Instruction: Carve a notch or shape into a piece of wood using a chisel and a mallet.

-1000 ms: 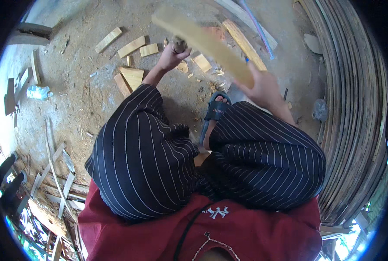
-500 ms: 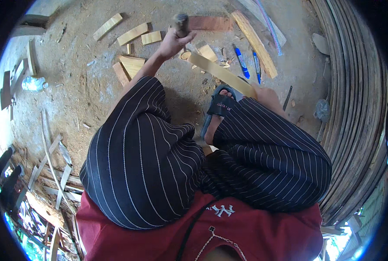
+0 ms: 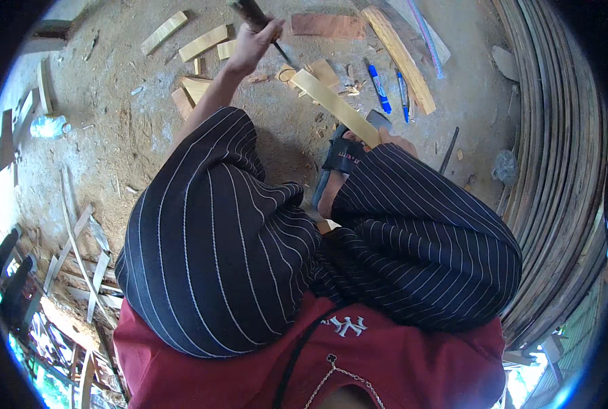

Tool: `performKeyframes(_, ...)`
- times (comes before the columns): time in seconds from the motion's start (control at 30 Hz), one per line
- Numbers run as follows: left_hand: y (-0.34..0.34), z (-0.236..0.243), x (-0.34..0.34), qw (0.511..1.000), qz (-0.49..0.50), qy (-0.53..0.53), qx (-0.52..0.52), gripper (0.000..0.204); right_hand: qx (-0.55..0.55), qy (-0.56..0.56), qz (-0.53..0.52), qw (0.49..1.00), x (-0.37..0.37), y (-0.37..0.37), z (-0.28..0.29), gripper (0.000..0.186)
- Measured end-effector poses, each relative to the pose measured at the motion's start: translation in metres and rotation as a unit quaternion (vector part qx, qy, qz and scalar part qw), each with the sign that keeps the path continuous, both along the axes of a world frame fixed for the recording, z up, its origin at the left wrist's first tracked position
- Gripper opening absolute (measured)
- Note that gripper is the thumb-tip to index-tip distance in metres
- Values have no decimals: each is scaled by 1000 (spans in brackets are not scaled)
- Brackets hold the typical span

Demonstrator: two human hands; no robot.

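Observation:
My left hand (image 3: pixel 251 48) is closed round the thick, dark handle (image 3: pixel 249 13) of a tool. Its thin dark blade (image 3: pixel 283 54), seen nearly edge-on, slants down toward a small round wooden piece (image 3: pixel 286 73) on the ground. A pale, flat wooden strip (image 3: pixel 334 105) lies slantwise, its far end close to that round piece and the blade's tip. At the strip's near end, my right hand (image 3: pixel 398 141) grips it, partly hidden behind my striped trouser knee. Whether the blade touches any wood I cannot tell. My sandalled foot (image 3: pixel 341 160) is just beneath the strip.
Pale wood pieces (image 3: pixel 204 42) lie far left, with a reddish board (image 3: pixel 328 26) and a long wooden bar (image 3: pixel 399 60) beyond. Two blue pens (image 3: pixel 379 89) and a dark thin tool (image 3: pixel 449 150) sit to the right. Stacked long boards (image 3: pixel 556 157) line the right side.
My left hand has moved left and away from me, and the tool has tilted so its blade shows. The strip's near end and my right hand have shifted slightly left.

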State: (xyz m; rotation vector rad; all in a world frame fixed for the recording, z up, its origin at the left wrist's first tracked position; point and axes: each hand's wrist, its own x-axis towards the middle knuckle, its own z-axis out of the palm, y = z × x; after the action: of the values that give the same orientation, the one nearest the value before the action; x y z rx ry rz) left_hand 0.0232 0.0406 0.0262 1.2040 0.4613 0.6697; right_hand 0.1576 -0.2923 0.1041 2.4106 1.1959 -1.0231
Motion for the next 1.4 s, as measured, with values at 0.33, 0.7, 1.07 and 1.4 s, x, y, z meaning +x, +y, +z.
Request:
performKeyframes(0.33, -25, 21, -5, 986, -88, 46, 136, 23, -4, 60, -65, 996, 7, -13, -10, 29)
performKeyframes(0.7, -31, 19, -6, 988, -87, 62, 115, 19, -34, 5, -17, 999, 2, -12, -11, 55)
performKeyframes(1.07, -30, 11, -3, 987, -85, 48, 124, 20, 72, 134, -153, 976, 18, -39, -49, 36)
performKeyframes(1.4, -32, 16, -5, 985, -95, 69, 127, 19, -11, 22, -50, 998, 2, -12, -11, 36)
